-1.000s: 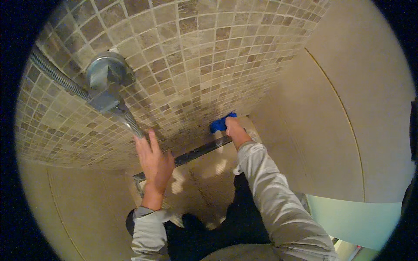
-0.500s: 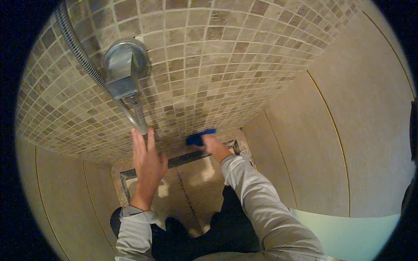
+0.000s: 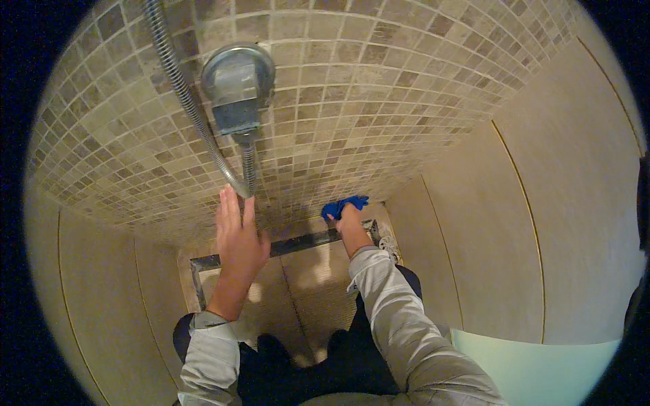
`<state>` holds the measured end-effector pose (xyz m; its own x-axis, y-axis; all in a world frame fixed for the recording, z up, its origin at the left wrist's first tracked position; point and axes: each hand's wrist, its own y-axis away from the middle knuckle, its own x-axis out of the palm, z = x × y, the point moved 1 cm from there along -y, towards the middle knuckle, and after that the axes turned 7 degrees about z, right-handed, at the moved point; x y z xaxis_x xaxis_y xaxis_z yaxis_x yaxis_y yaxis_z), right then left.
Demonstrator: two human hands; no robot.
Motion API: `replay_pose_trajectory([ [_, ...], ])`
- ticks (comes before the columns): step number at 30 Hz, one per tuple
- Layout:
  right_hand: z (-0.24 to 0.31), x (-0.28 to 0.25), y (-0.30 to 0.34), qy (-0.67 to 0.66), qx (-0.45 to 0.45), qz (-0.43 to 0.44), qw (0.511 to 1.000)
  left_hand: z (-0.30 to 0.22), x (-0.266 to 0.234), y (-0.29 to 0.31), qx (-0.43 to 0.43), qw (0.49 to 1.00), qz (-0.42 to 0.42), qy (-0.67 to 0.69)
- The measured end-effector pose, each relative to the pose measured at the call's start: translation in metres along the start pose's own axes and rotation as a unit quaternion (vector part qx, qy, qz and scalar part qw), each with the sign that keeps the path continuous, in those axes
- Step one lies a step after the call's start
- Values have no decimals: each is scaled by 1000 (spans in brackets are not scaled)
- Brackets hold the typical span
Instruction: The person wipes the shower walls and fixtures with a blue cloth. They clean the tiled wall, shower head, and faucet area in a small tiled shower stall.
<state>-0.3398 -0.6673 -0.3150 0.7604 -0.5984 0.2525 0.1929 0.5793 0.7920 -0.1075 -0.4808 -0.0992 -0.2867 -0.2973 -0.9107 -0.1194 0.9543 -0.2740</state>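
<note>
Left hand (image 3: 242,245) spread, hose (image 3: 195,111) at its 12 o'clock; right hand (image 3: 349,220), 3 o'clock from left, I see clutching blue cloth (image 3: 334,208).

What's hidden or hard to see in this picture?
Head view:
Blue cloth: partly covered by the right hand.
Hose: upper end cut off by the top edge.
Pale object by the right wall: too small to identify.
Left hand: viewing angle hides whether it touches the hose.

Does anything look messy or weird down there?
A bit: the dark strip along the floor looks patchy, with pale marks; dirt or wear, I can't tell. The blue cloth in the right hand just looks bunched up.
</note>
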Motion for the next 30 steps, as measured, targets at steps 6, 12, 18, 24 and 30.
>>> replay_pose_trajectory([
  [6,-27,51,101,-30,36,204,978,0,4,4,-28,999,-18,27],
  [12,-90,53,86,80,101,359,924,6,15,0,5,999,-11,-33],
  [18,-9,29,22,-40,33,125,991,10,3,4,12,1000,-15,-21],
  [24,27,80,190,-67,-24,176,982,6,5,5,-21,1000,-18,-3],
  [30,-14,63,143,9,21,174,985,5,12,-1,16,999,-46,-10],
])
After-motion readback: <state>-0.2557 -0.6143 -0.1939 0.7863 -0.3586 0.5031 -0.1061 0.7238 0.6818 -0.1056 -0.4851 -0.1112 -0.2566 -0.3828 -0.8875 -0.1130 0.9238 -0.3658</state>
